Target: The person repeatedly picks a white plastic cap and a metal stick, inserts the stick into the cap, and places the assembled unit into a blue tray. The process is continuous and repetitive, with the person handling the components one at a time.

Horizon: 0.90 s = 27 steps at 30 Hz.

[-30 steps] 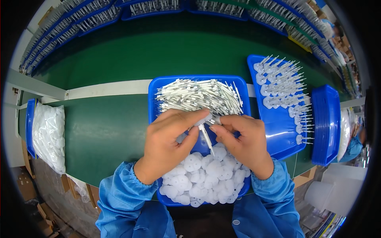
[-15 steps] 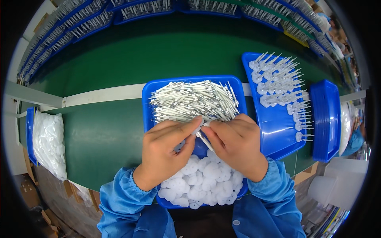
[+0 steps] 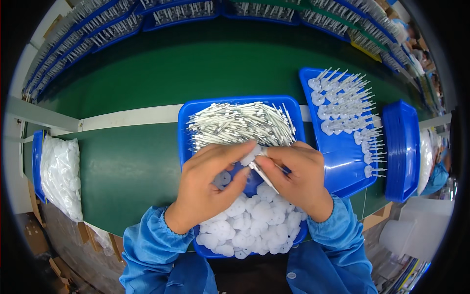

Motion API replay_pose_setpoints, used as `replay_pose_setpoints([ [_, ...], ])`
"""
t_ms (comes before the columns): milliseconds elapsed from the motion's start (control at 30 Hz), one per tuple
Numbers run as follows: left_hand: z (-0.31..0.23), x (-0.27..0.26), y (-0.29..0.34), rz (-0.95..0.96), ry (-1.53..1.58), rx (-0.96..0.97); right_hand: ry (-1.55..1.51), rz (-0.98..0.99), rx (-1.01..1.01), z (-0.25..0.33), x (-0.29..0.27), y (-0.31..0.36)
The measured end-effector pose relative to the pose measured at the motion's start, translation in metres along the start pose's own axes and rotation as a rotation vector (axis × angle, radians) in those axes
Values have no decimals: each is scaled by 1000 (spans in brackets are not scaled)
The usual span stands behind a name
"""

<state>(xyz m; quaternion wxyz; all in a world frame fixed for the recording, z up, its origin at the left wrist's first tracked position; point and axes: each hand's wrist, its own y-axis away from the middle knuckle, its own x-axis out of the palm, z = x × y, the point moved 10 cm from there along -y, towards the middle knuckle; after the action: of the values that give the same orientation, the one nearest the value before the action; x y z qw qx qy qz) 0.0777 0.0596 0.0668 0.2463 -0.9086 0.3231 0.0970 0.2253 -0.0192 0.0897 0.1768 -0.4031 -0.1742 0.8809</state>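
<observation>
A bulging plastic bag (image 3: 60, 179) is lying at the left end of the green surface (image 3: 127, 171); stacked blue trays (image 3: 399, 152) are standing at its right (neatly nested).

Can't read any text, label, brand, number or sign: nothing legible on trays (image 3: 342, 161), bag (image 3: 61, 176), discs (image 3: 249, 228), rods (image 3: 240, 122) or sleeves (image 3: 152, 235). Coloured stack (image 3: 410, 275) at lower right too small and blurred to tell.

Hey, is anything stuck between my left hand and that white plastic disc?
Nothing visible is: your left hand grips the white disc directly, and your right hand is at its other side.
</observation>
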Motion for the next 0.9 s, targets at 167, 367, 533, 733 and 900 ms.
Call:
replay_pose_setpoints([
  [167,11,1,4,12,126,-134,13,-27,-112,7,-11,-1],
  [367,-11,-9,2,-61,-76,78,-449,77,139,-15,-1,3],
  [533,-20,-2,1,-20,-97,158,-479,94,203,-24,4,14],
  [733,-22,2,-3,44,-53,161,-813,129,469,-39,16,22],
  [900,-26,9,1,48,-106,223,-733,225,334,-32,14,17],
])
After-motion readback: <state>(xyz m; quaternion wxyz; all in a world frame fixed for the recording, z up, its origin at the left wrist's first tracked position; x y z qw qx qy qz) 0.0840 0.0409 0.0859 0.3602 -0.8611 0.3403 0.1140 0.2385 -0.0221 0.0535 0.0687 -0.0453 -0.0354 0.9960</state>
